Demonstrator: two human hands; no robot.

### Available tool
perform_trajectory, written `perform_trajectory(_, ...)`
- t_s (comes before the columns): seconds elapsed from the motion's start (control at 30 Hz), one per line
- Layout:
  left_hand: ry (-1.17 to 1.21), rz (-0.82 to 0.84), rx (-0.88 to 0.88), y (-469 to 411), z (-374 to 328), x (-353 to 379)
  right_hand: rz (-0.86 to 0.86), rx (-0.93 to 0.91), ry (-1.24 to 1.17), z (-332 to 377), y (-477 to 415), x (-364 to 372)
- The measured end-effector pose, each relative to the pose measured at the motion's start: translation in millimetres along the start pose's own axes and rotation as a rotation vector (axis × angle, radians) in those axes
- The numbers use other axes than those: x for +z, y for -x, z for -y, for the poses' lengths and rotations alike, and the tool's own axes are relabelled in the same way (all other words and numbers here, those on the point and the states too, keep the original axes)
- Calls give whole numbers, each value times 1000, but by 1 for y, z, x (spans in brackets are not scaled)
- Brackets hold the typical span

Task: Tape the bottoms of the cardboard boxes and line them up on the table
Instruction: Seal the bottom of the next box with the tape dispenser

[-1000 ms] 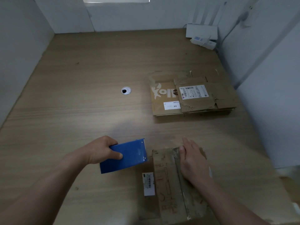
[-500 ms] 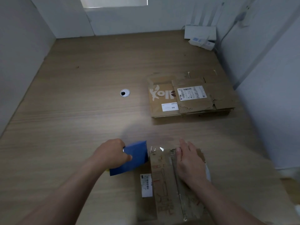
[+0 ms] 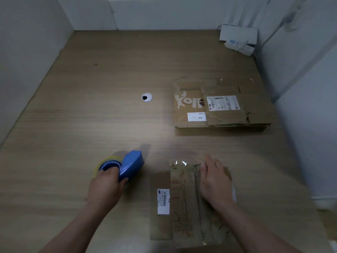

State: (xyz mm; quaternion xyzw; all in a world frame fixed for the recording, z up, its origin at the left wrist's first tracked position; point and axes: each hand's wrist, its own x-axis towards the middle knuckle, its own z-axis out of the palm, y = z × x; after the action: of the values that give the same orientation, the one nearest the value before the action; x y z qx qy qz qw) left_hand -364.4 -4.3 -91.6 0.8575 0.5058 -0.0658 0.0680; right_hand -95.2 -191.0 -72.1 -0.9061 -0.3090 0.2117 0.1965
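A cardboard box (image 3: 182,201) stands at the near edge of the table with its flaps closed and clear tape along the middle seam. My right hand (image 3: 215,181) lies flat on the box top, fingers straight, pressing the flaps. My left hand (image 3: 105,185) grips a blue tape dispenser (image 3: 127,166) with a yellowish roll, low over the table to the left of the box. A stack of flattened cardboard boxes (image 3: 222,105) with white labels lies farther back on the right.
The wooden table (image 3: 91,115) has a round cable hole (image 3: 147,97) near its middle. A white router and a power strip (image 3: 238,40) sit in the far right corner. White walls close in the left, back and right sides.
My left hand has carried the tape dispenser away from the box, leftward and down towards the table, and turned it so the roll shows. My right hand stays on the box.
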Motion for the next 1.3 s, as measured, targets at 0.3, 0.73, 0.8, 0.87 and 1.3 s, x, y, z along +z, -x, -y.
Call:
perform_trajectory(0.3, 212, 72, -226, 10, -2, 3, 7, -30, -15, 1, -2, -4)
perform_trajectory(0.73, 341, 115, 353, 4, -192, -16, 9, -52, -59, -6, -8, 0)
perform_trajectory(0.8, 334, 98, 300, -1, -196, -11, 15, -55, -75, -5, -9, -2)
perform_trajectory(0.87, 356, 80, 222, -1, -198, -8, 12, -16, -135, -5, -15, -5)
perform_trajectory(1.3, 506, -8, 12, -7, -205, -6, 68, -25, -434, -17, -34, -18)
